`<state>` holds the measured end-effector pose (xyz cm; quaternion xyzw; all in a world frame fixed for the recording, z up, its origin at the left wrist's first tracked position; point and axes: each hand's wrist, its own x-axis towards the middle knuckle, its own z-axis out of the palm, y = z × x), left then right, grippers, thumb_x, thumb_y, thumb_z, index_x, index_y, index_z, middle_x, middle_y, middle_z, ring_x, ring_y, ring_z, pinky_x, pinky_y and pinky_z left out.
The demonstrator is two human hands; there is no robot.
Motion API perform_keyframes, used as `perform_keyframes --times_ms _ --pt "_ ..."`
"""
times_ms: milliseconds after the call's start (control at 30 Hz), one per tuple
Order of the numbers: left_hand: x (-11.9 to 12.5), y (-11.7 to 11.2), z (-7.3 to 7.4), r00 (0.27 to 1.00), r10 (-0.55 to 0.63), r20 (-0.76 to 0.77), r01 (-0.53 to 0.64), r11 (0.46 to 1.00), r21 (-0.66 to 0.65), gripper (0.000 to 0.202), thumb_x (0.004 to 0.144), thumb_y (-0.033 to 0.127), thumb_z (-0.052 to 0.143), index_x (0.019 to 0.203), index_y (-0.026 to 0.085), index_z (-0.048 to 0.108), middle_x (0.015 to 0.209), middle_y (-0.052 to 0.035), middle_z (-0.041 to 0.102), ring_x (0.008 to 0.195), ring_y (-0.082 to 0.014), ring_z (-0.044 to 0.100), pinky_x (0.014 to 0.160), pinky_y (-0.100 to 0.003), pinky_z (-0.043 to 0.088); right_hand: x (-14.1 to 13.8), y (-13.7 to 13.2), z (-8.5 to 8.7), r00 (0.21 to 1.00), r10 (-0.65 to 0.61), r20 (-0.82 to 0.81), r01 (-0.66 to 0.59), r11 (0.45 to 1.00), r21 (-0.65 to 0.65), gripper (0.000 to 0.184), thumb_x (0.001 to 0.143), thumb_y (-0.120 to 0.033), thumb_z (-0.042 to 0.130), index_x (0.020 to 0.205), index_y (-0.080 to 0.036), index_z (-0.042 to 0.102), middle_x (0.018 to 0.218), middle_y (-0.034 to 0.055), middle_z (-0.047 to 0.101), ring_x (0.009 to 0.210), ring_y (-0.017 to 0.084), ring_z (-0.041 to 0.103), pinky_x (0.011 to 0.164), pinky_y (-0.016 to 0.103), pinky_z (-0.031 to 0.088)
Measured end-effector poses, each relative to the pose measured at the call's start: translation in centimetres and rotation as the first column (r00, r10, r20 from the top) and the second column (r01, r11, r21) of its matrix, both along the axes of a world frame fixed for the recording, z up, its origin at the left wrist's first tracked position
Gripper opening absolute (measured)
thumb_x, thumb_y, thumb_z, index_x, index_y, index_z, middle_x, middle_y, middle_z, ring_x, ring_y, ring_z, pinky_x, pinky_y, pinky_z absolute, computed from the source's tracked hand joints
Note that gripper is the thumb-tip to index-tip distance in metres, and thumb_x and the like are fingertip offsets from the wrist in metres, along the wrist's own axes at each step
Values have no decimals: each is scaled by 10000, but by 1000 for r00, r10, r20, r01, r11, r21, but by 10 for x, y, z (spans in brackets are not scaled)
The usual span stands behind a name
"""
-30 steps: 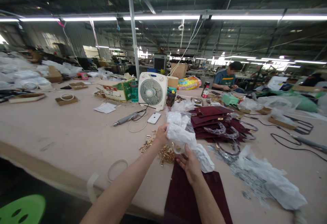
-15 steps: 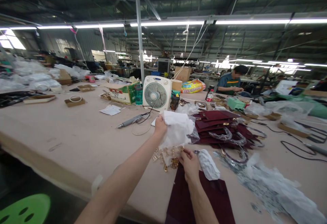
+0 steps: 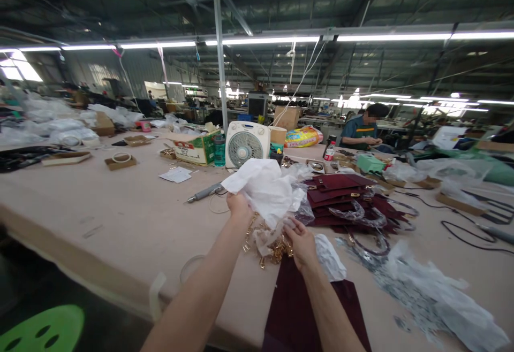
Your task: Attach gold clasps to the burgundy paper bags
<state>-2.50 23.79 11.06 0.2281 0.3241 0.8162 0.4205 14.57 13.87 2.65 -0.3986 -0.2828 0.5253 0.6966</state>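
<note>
My left hand (image 3: 238, 205) is closed on a crumpled sheet of white tissue paper (image 3: 265, 185), lifted above the table. My right hand (image 3: 300, 240) is curled at the paper's lower edge, over a heap of small gold metal fittings (image 3: 275, 246); what its fingers hold is hidden. A dark red leather panel (image 3: 297, 309) lies under my right forearm. A second wad of white paper (image 3: 330, 255) lies just right of my right hand.
A stack of dark red bag pieces with wrapped handles (image 3: 345, 199) lies behind my hands. A white fan (image 3: 244, 146), a green carton (image 3: 195, 148) and a pen-like electric tool (image 3: 204, 192) stand farther back. Torn paper (image 3: 425, 293) litters the right. A person (image 3: 363, 127) sits across the table (image 3: 104, 207).
My left hand has raised the white paper higher and pulled it open. My right hand has moved up from the fittings to the paper's lower edge.
</note>
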Motion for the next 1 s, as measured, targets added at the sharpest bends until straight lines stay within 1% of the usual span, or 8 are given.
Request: perform_keyframes --times_ms 200,433,533,600,700,800,900,1000 --pt "-19 -28 -24 985 54 164 -33 991 -128 399 826 447 732 1140 202 701 1092 -108 769 1095 -271 699 979 -450 560 0 31 49 1000 26 12 -27 995 99 500 517 -281 985 954 -199 756 932 40 804 877 202 754 813 341 652" --pt "-33 -33 -30 958 80 275 -21 977 -213 399 862 435 708 1193 217 667 1158 -99 760 1143 -258 700 994 -454 568 -8 30 106 996 85 4 -82 953 291 473 629 -295 956 1054 -232 757 1034 18 784 945 163 731 921 327 622" --pt "-35 -37 -31 947 75 312 5 969 -247 398 868 393 705 1217 210 655 1174 -100 760 1168 -254 695 1009 -449 565 -6 25 121 997 74 -20 -62 938 341 436 652 -276 941 1052 -245 772 1004 -3 777 890 134 716 903 292 613" --pt "-32 -41 -31 943 50 328 37 967 -253 378 879 371 687 1216 203 656 1184 -106 761 1186 -260 690 1011 -449 568 -4 21 123 998 47 -31 -34 941 338 431 650 -286 934 1051 -250 780 994 -7 771 871 135 707 884 292 612" --pt "-13 -54 -29 942 -41 334 124 965 -230 325 892 357 653 1166 185 681 1181 -122 766 1178 -276 698 992 -438 586 -2 10 112 999 34 29 -41 951 306 429 672 -339 901 1075 -243 790 980 11 769 876 170 699 889 340 602" --pt "21 -73 -31 928 -197 315 264 946 -188 323 862 385 677 1095 165 719 1116 -142 781 1116 -314 723 949 -452 612 -5 -13 93 954 6 298 -92 956 277 307 799 -380 776 1065 -229 810 1039 53 773 1000 227 682 975 387 549" --pt "60 -99 -48 869 -432 241 467 877 -112 379 815 428 727 1090 167 741 1049 -138 784 1070 -334 734 933 -462 627 -12 -46 76 807 -80 586 -131 942 310 264 923 -344 619 1079 -243 807 1153 68 739 1142 256 639 1060 399 479" --pt "87 -125 -76 790 -606 98 611 790 -40 405 805 453 741 1133 215 744 1028 -108 774 1122 -329 715 979 -423 616 -14 -76 64 709 -187 680 -97 929 357 339 859 -333 730 1187 -248 742 1291 82 664 1238 277 582 1115 396 436"
